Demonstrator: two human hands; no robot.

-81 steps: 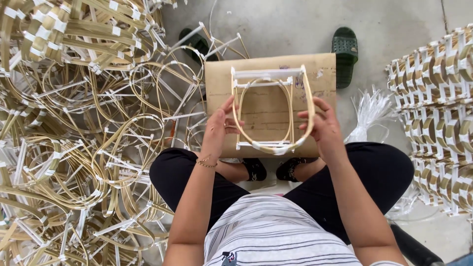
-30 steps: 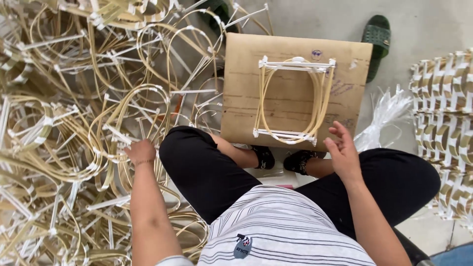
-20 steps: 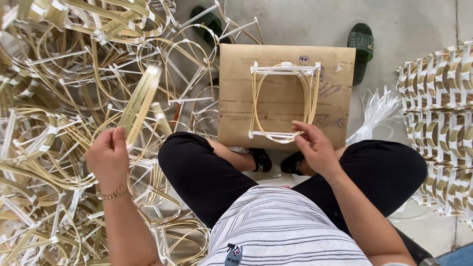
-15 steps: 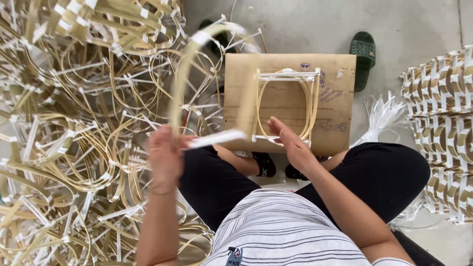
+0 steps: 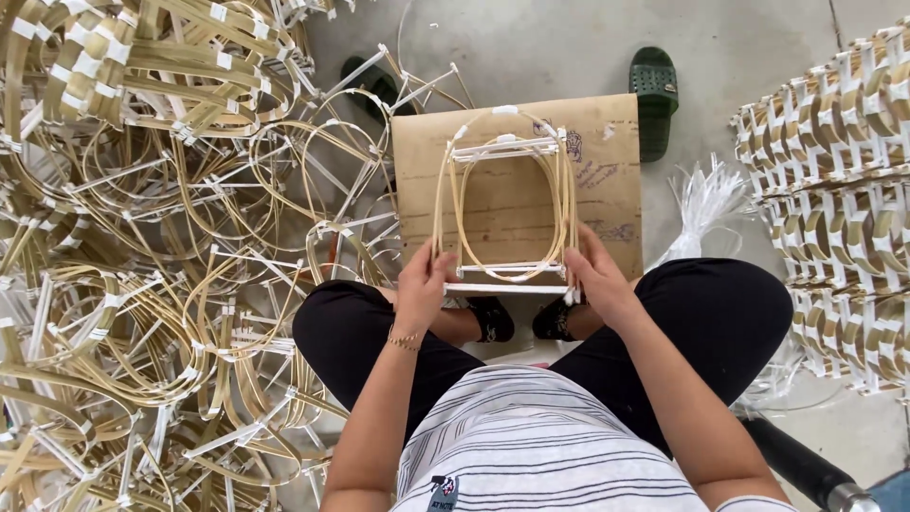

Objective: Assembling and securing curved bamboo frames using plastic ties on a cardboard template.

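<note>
Bent cane loop point(image 5: 445, 204) now laid over the stack of hoops point(image 5: 512, 213) on the cardboard board point(image 5: 607, 152), which rests across the knees at the centre of the scene. White crossbar point(image 5: 512, 287) at the near edge, just beyond the knees. Left hand point(image 5: 422, 284) closed round the near-left corner, fingers curled on the cane and the bar end. Right hand point(image 5: 592, 280) clamped on the near-right corner, thumb on top, fingers wrapped under; exactly how tight, impossible to tell from above.

Best handled by keeping both corners pinched level, so the new loop sits square on the ones beneath. Worth easing the far arch down onto the far white bar point(image 5: 502, 147) without letting the springy cane twist. Even pressure from both sides likely matters; a slip at one corner could pop the whole arch sideways.

Around it: a huge tangled heap of loose loops point(image 5: 142, 284) filling the left side, touching the left thigh and reaching up to the board's left edge. Stray ends near the left elbow, apt to snag a sleeve or a hoop. Neat woven stack point(image 5: 844, 190) on the right, well apart. Bundle of white strips point(image 5: 706, 199) just right of the board. Green sandal point(image 5: 654, 90) at the far right corner of the board, another point(image 5: 374, 85) half buried at the far left.
</note>
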